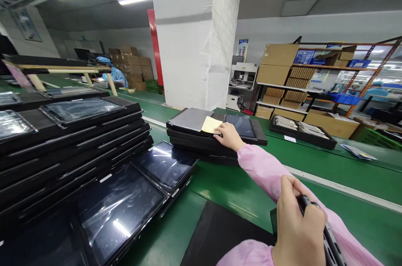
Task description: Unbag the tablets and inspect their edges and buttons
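My right hand reaches forward over a stack of black trays. Its thumb and fingers close on the right edge of a small yellow sheet with rows of fine marks. Under the sheet lies a grey flat panel, and a dark screen panel lies beside it on the right. Close to the camera, my left hand is wrapped round a dark flat device with slots along its edge, seen nearly edge-on; most of it is hidden by the hand.
Tall stacked black trays with screen panels fill the left. A black board lies on the green bench. Farther right are a tray of small parts and some papers. A white pillar stands behind; a co-worker sits far left.
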A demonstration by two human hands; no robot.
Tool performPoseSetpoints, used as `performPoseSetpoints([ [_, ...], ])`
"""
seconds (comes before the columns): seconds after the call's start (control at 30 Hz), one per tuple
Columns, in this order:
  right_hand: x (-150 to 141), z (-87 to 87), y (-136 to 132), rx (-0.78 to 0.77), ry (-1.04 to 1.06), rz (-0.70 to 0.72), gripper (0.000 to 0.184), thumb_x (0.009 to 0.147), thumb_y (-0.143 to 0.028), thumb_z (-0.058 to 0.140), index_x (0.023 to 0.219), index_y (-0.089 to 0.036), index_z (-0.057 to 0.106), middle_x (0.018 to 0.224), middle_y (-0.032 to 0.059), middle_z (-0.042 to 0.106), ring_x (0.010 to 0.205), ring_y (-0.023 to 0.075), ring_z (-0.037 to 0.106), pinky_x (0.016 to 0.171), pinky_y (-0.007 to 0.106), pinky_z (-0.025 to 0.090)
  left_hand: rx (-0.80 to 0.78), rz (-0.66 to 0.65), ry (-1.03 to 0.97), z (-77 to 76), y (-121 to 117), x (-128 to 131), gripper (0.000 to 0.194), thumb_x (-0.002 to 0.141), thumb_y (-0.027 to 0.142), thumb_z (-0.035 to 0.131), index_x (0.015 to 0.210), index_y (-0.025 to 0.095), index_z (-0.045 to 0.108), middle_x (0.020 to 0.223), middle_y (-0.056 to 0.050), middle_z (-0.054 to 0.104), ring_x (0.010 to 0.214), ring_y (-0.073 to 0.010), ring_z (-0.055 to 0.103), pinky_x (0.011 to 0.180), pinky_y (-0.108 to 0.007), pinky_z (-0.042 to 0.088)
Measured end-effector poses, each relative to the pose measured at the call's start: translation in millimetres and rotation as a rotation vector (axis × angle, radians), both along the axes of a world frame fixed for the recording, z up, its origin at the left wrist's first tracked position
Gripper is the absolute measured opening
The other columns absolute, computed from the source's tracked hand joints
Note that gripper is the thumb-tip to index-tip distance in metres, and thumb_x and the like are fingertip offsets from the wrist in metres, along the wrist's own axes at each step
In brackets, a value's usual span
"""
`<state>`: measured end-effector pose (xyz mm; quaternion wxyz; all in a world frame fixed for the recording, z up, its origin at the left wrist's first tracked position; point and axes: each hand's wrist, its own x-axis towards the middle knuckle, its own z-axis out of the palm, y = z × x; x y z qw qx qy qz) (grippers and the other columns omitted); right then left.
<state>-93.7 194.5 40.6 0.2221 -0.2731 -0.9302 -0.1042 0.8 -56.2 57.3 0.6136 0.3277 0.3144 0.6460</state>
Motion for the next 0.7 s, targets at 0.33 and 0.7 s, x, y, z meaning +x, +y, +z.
performPoseSetpoints([
  [0.33, -20, -0.5, 5, -0.001, -0.053, 0.013, 0.027, 0.101, -0.034, 0.065, 0.123, -0.018, 0.065, 0.125, 0.0088, 0.067, 0.108, 0.0233, 0.068, 0.093, 0.045, 0.058, -0.046, -0.011, -0.045, -13.6, 15, -5, 0.032, 0.065, 0.015, 0.067, 0.084, 0.024, 0.042, 0.077, 0.002, 0.046, 0.071, -0.0144, 0.043, 0.069, -0.028, 0.035],
  [0.7, -21, 7.6, -6, 0.020, -0.119, -0.015, 0.019, 0.101, -0.032, 0.064, 0.113, -0.017, 0.068, 0.118, 0.0073, 0.070, 0.105, 0.0218, 0.069, 0.092, 0.043, 0.059, -0.049, -0.007, -0.071, 1.3, 5, -8, 0.029, 0.069, 0.012, 0.065, 0.083, 0.024, 0.042, 0.074, 0.003, 0.044, 0.068, -0.0132, 0.038, 0.069, -0.028, 0.034],
])
